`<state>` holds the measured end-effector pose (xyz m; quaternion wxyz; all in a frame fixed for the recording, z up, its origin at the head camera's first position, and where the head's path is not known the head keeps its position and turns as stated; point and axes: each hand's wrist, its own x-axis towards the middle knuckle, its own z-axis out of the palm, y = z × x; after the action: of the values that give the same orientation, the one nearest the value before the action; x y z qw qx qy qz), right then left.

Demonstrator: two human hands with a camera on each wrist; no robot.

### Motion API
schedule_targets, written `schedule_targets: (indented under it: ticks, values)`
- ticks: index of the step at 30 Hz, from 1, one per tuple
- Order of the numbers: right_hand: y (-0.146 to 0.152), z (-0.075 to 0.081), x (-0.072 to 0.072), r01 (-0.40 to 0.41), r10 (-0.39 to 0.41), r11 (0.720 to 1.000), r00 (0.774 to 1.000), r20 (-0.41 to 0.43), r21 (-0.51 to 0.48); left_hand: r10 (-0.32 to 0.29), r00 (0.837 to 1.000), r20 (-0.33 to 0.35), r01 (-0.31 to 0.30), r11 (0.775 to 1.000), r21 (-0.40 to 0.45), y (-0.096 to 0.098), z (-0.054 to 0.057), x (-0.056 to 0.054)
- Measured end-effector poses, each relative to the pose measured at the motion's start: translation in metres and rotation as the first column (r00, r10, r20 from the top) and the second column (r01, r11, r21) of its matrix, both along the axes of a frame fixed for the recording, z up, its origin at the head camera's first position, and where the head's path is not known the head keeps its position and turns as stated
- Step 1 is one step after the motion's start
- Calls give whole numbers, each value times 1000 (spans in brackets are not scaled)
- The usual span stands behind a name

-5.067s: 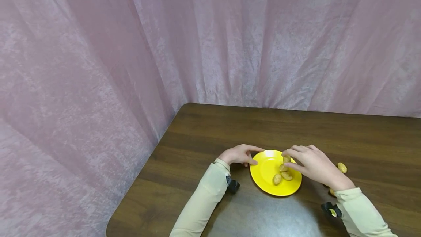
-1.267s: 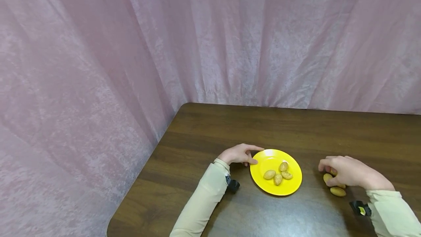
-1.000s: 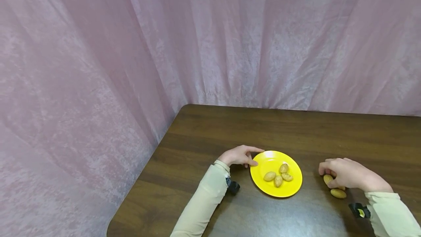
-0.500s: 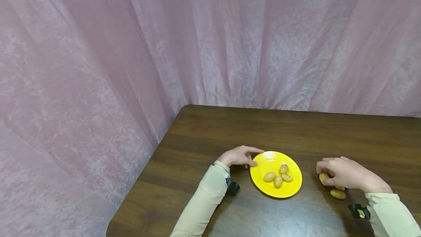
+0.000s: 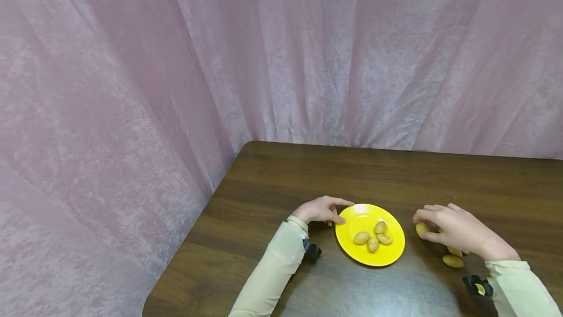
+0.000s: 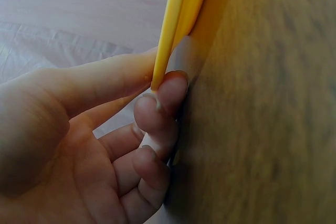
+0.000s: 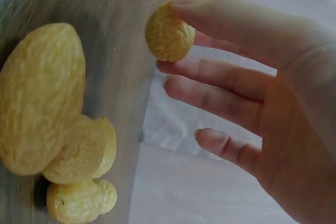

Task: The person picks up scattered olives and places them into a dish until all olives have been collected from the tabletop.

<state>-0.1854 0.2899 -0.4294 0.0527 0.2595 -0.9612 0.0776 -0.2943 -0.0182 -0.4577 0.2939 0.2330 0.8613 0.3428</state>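
Observation:
On the table my left hand [image 5: 318, 209] pinches the near-left rim of a yellow plate [image 5: 357, 219]. The left wrist view has the thumb over the plate's edge [image 6: 170, 30] and fingertips under it. Several small tan, wrinkled oval potatoes [image 5: 361, 238] lie on the plate, right of its middle. My right hand [image 5: 455, 229] holds another small potato [image 7: 169, 32] between thumb and fingertips, just right of the plate. The other fingers spread loosely. Below and behind that hand are several more potatoes [image 5: 453, 261], partly hidden by it in the head view.
A dark brown wooden table [image 5: 286, 170] carries everything, its rounded corner at the far left. Pink velvety curtain [image 5: 308, 63] hangs behind and to the left. Both forearms wear pale sleeves [image 5: 270, 265] with small black wrist cameras [image 5: 312, 252].
My right hand went from the plate to the potatoes on the right, took one there, and has moved left and slightly up with it. My left hand stays at the rim.

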Motion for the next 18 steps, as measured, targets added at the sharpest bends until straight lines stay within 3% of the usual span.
schedule_targets:
  ticks: [9, 18]
  values:
    - [-11, 7, -1, 0, -4, 999, 996, -88, -47, 1, 1000, 7, -1, 1000, -7, 0, -1, -1]
    - [-31, 16, -12, -28, 22, 997, 996, -84, -65, 13, 1000, 19, -13, 1000, 2, 0, 1, 0]
